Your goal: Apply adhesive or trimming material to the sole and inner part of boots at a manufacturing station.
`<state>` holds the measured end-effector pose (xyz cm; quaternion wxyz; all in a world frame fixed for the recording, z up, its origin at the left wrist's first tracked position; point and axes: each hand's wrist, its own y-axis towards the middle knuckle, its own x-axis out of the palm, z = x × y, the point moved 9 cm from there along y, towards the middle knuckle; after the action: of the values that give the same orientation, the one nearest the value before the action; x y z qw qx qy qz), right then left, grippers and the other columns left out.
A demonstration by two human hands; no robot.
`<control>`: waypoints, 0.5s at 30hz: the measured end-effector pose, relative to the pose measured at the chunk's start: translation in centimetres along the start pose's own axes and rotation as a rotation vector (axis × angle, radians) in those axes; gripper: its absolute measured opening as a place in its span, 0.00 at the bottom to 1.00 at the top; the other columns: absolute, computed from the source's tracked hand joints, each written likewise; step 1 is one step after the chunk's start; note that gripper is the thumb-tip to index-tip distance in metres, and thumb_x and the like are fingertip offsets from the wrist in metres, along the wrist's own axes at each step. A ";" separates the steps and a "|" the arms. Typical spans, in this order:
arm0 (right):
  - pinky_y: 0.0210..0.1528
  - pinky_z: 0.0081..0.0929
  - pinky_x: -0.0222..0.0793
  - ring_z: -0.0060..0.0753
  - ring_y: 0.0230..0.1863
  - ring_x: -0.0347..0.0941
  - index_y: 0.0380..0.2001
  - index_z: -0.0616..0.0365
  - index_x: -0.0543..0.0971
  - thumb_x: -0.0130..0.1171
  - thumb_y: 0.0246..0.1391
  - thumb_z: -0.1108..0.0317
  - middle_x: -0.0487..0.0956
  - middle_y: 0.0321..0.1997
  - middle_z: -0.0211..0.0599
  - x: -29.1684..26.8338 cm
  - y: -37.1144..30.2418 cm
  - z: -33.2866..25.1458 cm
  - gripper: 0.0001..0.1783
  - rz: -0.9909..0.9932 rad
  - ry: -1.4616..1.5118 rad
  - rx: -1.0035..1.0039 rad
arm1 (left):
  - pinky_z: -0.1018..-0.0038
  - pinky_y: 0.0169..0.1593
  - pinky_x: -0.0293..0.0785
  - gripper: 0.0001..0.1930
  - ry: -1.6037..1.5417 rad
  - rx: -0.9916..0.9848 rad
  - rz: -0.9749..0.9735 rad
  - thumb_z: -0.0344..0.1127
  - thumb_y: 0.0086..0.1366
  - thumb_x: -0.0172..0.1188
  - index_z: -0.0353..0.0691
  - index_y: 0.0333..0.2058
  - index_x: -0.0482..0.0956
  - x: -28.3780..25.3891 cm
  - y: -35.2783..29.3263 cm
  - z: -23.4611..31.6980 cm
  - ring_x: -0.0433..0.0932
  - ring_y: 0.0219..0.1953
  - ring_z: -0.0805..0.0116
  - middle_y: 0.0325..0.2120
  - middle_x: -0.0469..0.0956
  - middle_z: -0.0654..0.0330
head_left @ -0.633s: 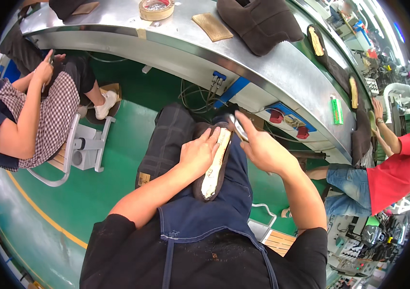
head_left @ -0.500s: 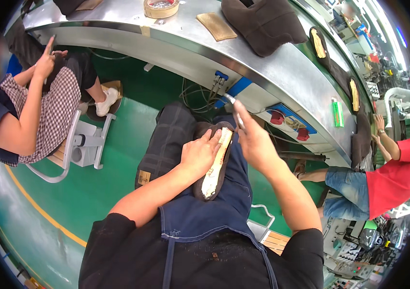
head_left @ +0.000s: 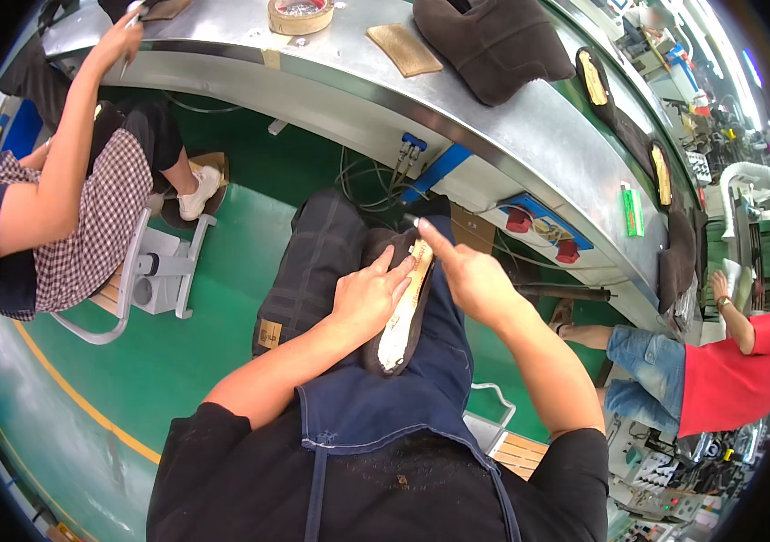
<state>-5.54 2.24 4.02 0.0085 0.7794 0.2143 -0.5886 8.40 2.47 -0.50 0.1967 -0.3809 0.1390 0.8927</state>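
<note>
One Shoe [head_left: 395, 341] Lies Sole Up on a Worker's Lap [head_left: 440, 318]

A seated worker in a navy apron [head_left: 376, 417] bends over the dark shoe, its pale sole facing upward and its length pointing toward the bench [head_left: 558, 137]. The left grip [head_left: 372, 296] lies across the shoe's far half, fingers spread over the sole; whether it is clasped tight cannot be told. The right grip [head_left: 475, 278] is closed around a tool [head_left: 414, 219], mostly hidden, its metal end showing just beside the shoe's far tip.

On the metal bench sit a tape roll [head_left: 300, 25], a tan pad [head_left: 405, 51], a dark brown shoe [head_left: 504, 52] and, farther right, a green packet [head_left: 631, 210]. At left, a co-worker in a checked apron [head_left: 100, 237] sits with one hand [head_left: 120, 42] raised, holding a slim metal tool [head_left: 125, 67]. At right, another co-worker, in a red shirt [head_left: 730, 381], reaches forward in denim shorts.
</note>
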 end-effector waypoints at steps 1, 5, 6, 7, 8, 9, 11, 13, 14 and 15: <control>0.37 0.52 0.77 0.61 0.33 0.79 0.79 0.34 0.55 0.52 0.57 0.79 0.78 0.33 0.52 -1.6 -0.1 -0.5 0.48 0.132 0.069 -0.018 | 0.58 0.42 0.85 0.19 -0.009 0.005 -0.003 0.44 0.72 0.60 0.54 0.60 0.82 -0.1 -0.2 0.1 0.87 0.40 0.46 0.59 0.77 0.39; 0.39 0.52 0.78 0.62 0.35 0.81 0.79 0.35 0.55 0.52 0.56 0.79 0.79 0.34 0.53 -2.1 -1.0 -1.1 0.48 0.393 0.204 -0.082 | 0.58 0.41 0.85 0.21 -0.058 0.001 -0.027 0.43 0.72 0.60 0.55 0.61 0.80 -0.3 -1.3 0.2 0.87 0.40 0.45 0.62 0.75 0.39; 0.40 0.53 0.78 0.62 0.36 0.81 0.79 0.37 0.54 0.53 0.56 0.79 0.80 0.35 0.53 0.9 -0.8 -0.1 0.48 0.070 0.077 0.041 | 0.58 0.41 0.85 0.22 -0.058 -0.008 -0.071 0.44 0.72 0.60 0.56 0.63 0.79 0.0 -1.7 0.3 0.87 0.41 0.45 0.64 0.72 0.39; 0.40 0.53 0.78 0.62 0.36 0.81 0.79 0.37 0.54 0.53 0.56 0.79 0.80 0.35 0.53 0.5 -0.7 -0.4 0.48 0.071 0.078 0.040 | 0.58 0.41 0.85 0.23 -0.055 -0.019 -0.111 0.44 0.71 0.60 0.56 0.64 0.78 0.0 -2.0 0.2 0.87 0.42 0.45 0.66 0.70 0.39; 0.40 0.54 0.77 0.62 0.36 0.81 0.79 0.37 0.54 0.53 0.56 0.79 0.80 0.35 0.54 0.4 -0.7 -0.5 0.49 0.032 0.080 0.053 | 0.58 0.41 0.85 0.23 -0.053 -0.020 -0.111 0.44 0.71 0.60 0.56 0.64 0.78 -0.2 -2.5 0.2 0.87 0.42 0.45 0.66 0.70 0.39; 0.40 0.54 0.77 0.63 0.36 0.81 0.79 0.37 0.54 0.53 0.56 0.79 0.80 0.36 0.54 0.3 -0.7 -0.6 0.49 -0.009 0.082 0.067 | 0.57 0.42 0.85 0.24 -0.086 -0.018 -0.127 0.45 0.71 0.61 0.57 0.66 0.76 -0.2 -3.0 0.1 0.87 0.43 0.44 0.68 0.66 0.38; 0.40 0.54 0.77 0.62 0.35 0.81 0.79 0.37 0.54 0.53 0.56 0.79 0.80 0.35 0.54 0.0 -1.0 -1.3 0.49 0.048 0.119 0.042 | 0.57 0.43 0.85 0.26 -0.122 -0.026 -0.149 0.45 0.71 0.61 0.58 0.67 0.75 -0.1 -4.0 -0.2 0.86 0.43 0.43 0.70 0.63 0.38; 0.38 0.54 0.77 0.62 0.34 0.80 0.79 0.38 0.55 0.53 0.57 0.78 0.80 0.34 0.54 -0.5 -2.0 -2.2 0.47 0.241 0.202 -0.021 | 0.55 0.47 0.84 0.34 -0.184 -0.012 -0.189 0.49 0.68 0.65 0.56 0.71 0.68 0.0 -4.5 0.0 0.85 0.47 0.39 0.74 0.54 0.35; 0.36 0.54 0.76 0.62 0.32 0.80 0.78 0.40 0.56 0.53 0.58 0.77 0.79 0.33 0.54 1.2 -2.2 -2.3 0.46 0.078 0.106 -0.003 | 0.55 0.47 0.84 0.34 -0.185 -0.019 -0.188 0.49 0.68 0.65 0.56 0.71 0.68 -0.2 -4.6 0.1 0.85 0.47 0.39 0.74 0.54 0.35; 0.36 0.54 0.76 0.62 0.32 0.80 0.78 0.40 0.56 0.53 0.58 0.77 0.79 0.33 0.54 1.2 -2.3 -2.2 0.46 0.073 0.108 -0.007 | 0.55 0.52 0.82 0.41 -0.212 -0.031 -0.241 0.49 0.65 0.68 0.50 0.74 0.61 0.0 -4.7 0.4 0.82 0.52 0.36 0.74 0.50 0.34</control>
<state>-4.09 5.33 4.10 0.0212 0.8173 0.1880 -0.5443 10.34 6.81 -0.74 0.3101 -0.3014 0.0567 0.8999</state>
